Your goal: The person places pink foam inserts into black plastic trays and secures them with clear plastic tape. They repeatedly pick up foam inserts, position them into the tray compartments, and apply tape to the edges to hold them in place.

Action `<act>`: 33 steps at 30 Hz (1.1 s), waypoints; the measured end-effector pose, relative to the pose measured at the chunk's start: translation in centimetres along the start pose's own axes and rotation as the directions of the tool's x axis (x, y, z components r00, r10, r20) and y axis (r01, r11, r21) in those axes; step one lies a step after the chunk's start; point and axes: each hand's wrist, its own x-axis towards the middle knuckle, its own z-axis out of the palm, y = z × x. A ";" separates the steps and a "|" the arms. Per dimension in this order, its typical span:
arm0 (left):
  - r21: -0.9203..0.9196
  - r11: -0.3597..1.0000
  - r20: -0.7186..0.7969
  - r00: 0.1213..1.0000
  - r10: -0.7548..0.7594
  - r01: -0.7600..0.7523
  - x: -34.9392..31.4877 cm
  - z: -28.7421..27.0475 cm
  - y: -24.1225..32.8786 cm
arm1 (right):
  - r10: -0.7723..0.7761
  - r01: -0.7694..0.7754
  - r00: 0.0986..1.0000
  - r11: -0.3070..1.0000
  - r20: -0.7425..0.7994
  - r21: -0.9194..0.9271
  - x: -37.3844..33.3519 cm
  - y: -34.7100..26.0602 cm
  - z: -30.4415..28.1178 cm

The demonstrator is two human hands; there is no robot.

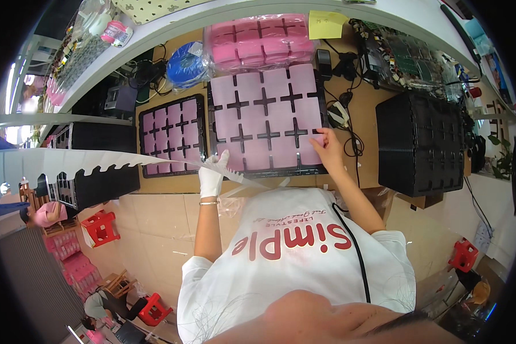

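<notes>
A long white strip [97,159] with a notched edge runs from the far left to my body. My left hand [213,175], in a white glove, is closed around this strip at the near left corner of a large black tray [295,171]. Pink flat pieces [279,126] fill the tray, divided by black crosses. Bare, my right hand [329,150] reaches over the tray's right edge, thumb and forefinger pinched together by the pink piece there. Whatever lies between those fingertips is too small to make out.
A smaller black tray [141,135] of pink pieces lies at left. Behind are pink wrapped packs [258,43] and a blue roll [184,66]. Stacked black trays [421,146] stand at right, more [106,163] at left. Cables [352,123] trail beside the large tray.
</notes>
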 end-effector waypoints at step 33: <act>0.728 0.418 0.062 0.660 0.749 -0.543 13.9 0.7 8.7 | -0.531 0.501 0.805 0.368 0.265 -0.783 14.2 -1.5 3.6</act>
